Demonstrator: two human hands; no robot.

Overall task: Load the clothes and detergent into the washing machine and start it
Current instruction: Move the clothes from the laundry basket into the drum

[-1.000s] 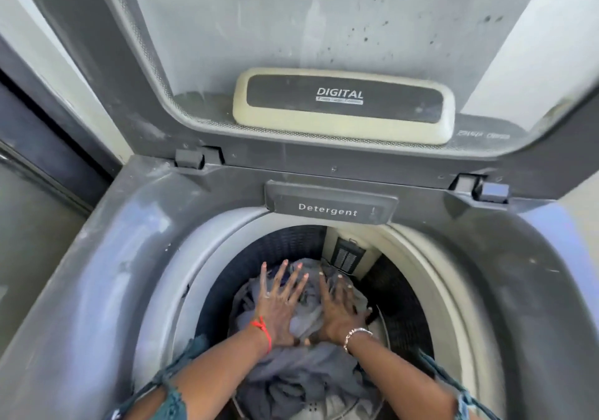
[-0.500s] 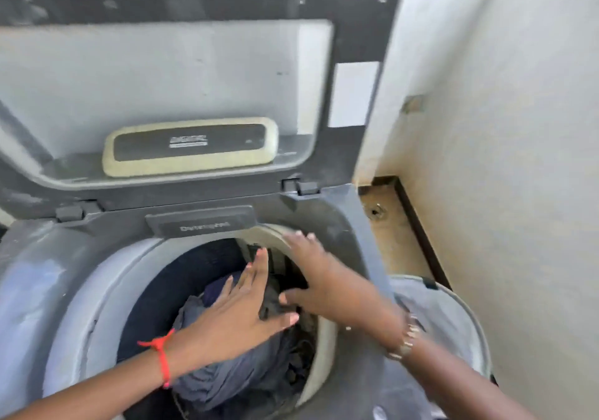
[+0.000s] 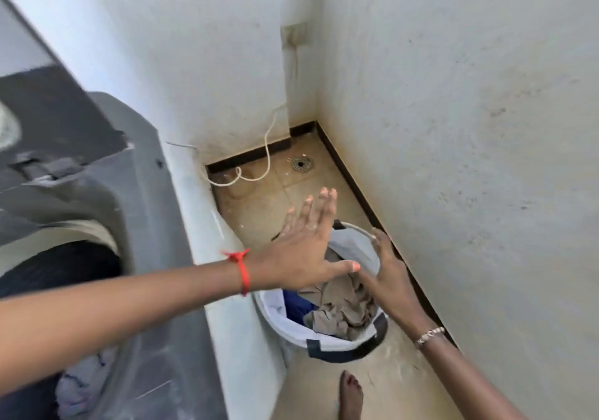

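A grey top-loading washing machine fills the left side, its lid up and its drum holding grey clothes. On the floor to its right stands a white laundry basket with beige and blue clothes inside. My left hand, fingers spread and empty, reaches across above the basket. My right hand hangs over the basket's far rim, fingers apart, holding nothing.
White walls close in behind and on the right. A floor drain and a loose white cable lie in the tiled corner. My bare foot stands in front of the basket.
Both hands left the drum, where they pressed down the grey clothes, and swung right over the basket. The view turned from the machine to the floor corner.
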